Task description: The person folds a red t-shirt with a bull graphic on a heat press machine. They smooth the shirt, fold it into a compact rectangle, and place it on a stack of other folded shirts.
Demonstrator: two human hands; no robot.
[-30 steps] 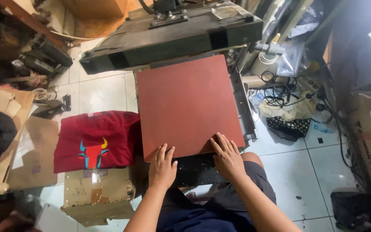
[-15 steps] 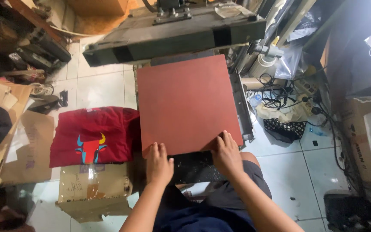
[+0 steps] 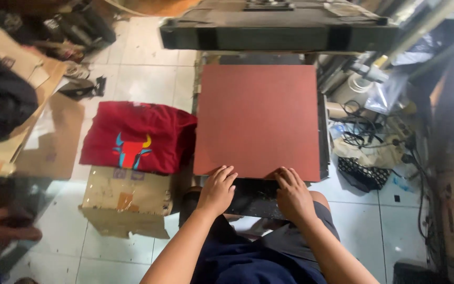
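Observation:
A heat press stands in front of me with its red-brown lower pad (image 3: 258,118) bare and its dark upper plate (image 3: 277,32) raised at the far side. My left hand (image 3: 216,190) rests at the pad's near edge, fingers spread on the dark black front part (image 3: 256,197) of the press. My right hand (image 3: 291,194) lies beside it at the same edge, fingers touching the pad's front rim. Neither hand holds anything. To the left, a folded red T-shirt with a bull-head print (image 3: 135,137) lies on a cardboard box (image 3: 127,197).
Flattened cardboard (image 3: 53,137) and a dark bundle (image 3: 0,97) lie at the left. Cables and plastic bags (image 3: 363,137) clutter the floor at the right of the press. Another person's hand (image 3: 0,229) shows at the lower left. White floor tiles (image 3: 374,231) surround my legs.
Both hands have slid back from the pad's surface to its near edge. The view has shifted a little, so the press sits more to the centre.

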